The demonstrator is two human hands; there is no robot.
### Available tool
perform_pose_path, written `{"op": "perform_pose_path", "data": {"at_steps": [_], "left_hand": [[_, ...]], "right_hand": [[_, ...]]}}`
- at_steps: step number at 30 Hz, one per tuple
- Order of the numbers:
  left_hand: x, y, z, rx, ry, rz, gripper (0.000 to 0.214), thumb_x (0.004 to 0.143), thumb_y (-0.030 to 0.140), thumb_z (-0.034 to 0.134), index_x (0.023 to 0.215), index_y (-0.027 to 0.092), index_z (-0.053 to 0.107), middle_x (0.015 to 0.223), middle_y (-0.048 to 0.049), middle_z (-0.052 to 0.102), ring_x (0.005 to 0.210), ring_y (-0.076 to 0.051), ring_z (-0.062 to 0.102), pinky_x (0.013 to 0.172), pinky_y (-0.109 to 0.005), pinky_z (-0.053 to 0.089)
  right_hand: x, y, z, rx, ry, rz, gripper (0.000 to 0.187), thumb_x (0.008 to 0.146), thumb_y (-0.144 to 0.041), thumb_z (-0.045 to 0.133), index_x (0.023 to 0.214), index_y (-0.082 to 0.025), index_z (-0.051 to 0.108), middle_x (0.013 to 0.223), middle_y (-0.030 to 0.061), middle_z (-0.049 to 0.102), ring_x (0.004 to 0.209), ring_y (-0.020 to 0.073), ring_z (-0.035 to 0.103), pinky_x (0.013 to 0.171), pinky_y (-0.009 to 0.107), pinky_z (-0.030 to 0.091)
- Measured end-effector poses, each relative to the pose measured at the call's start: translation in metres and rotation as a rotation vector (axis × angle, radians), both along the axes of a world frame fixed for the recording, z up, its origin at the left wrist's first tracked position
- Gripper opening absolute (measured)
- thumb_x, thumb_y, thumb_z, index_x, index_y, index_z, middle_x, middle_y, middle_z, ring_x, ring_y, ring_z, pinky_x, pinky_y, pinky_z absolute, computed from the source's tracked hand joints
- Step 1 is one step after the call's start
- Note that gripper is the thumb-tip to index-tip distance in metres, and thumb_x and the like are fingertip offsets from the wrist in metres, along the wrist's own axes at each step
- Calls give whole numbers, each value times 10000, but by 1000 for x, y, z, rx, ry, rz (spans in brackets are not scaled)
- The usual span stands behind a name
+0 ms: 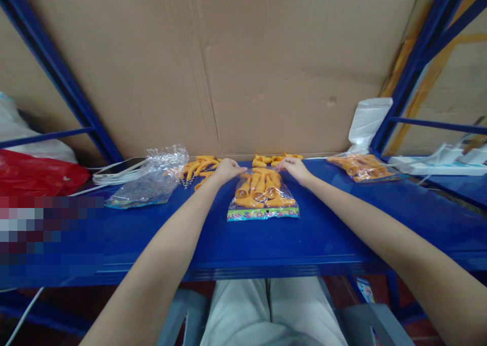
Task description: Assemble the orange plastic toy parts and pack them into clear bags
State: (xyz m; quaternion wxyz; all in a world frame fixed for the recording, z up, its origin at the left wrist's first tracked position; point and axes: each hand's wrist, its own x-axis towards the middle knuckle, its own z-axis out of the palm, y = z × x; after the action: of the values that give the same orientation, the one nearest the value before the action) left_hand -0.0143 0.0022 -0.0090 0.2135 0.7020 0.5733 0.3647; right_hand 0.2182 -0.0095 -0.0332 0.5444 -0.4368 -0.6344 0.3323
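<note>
Cardboard (266, 72) stands behind the filled bag (263, 213); clear bags (141, 187) lie left.

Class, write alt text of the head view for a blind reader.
A left hand and right hand are at the far end of a clear bag of orange pieces on a blue table; another filled bag lies to the right.
</note>
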Motion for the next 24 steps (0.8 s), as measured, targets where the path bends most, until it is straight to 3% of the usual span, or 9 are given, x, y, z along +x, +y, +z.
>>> {"op": "perform_pose_path", "data": {"at_steps": [5, 8, 12, 15, 19, 21, 24], "left_hand": [[6, -4, 1, 93, 215, 13, 227, 580, 266, 703, 481, 180, 517, 504, -5, 547, 559, -154, 531, 574, -255, 406], [8, -7, 0, 110, 266, 3, 198, 539, 237, 731, 555, 185, 540, 621, -16, 595, 652, -174, 560, 640, -263, 423], [11, -14, 0, 110, 404, 22, 141, 574, 240, 713, 601, 196, 582, 740, -60, 635, 843, -247, 579, 788, -329, 420], [18, -21, 5, 207, 553, 46, 142, 615, 200, 658, 755, 183, 641, 945, -110, 635, 1015, -301, 525, 887, -392, 381], [36, -31, 10, 315, 453, -235, 381, 695, 86, 469, 1039, 165, 611, 1200, -74, 561, 1168, -223, 450, 1012, -326, 294], [46, -36, 9, 221, 377, -367, 399, 743, 95, 404, 1079, 189, 598, 1245, -30, 545, 1206, -182, 427, 1040, -286, 257], [53, -42, 6, 99, 340, -411, 362, 788, 155, 406, 1098, 194, 589, 1255, -27, 544, 1235, -175, 404, 1048, -262, 235]], "right_hand": [[0, 0, -1, 146, -341, -97, 312, 726, -313, 559, 447, -177, 524, 513, -1, 553, 547, 125, 523, 648, 296, 445], [0, 2, -3, 191, -445, -109, 287, 685, -311, 616, 465, -178, 489, 494, -20, 502, 505, 113, 473, 583, 273, 416], [2, 2, 0, 222, -488, -58, 59, 685, -221, 605, 683, -169, 578, 652, 13, 592, 599, 137, 537, 628, 283, 444], [3, -2, 7, 267, -644, -26, 215, 687, -142, 569, 893, -164, 625, 856, 75, 654, 782, 200, 595, 776, 363, 450], [-3, -8, 14, 389, -749, 99, 361, 692, -55, 460, 970, -182, 651, 1098, 88, 628, 1085, 239, 526, 970, 409, 349], [-7, -11, 13, 369, -752, 206, 378, 699, -51, 424, 962, -187, 661, 1093, 71, 637, 1086, 223, 534, 972, 382, 363], [-10, -14, 12, 286, -754, 265, 325, 726, -96, 442, 945, -187, 664, 1044, 58, 662, 1038, 217, 569, 953, 360, 393]]}}
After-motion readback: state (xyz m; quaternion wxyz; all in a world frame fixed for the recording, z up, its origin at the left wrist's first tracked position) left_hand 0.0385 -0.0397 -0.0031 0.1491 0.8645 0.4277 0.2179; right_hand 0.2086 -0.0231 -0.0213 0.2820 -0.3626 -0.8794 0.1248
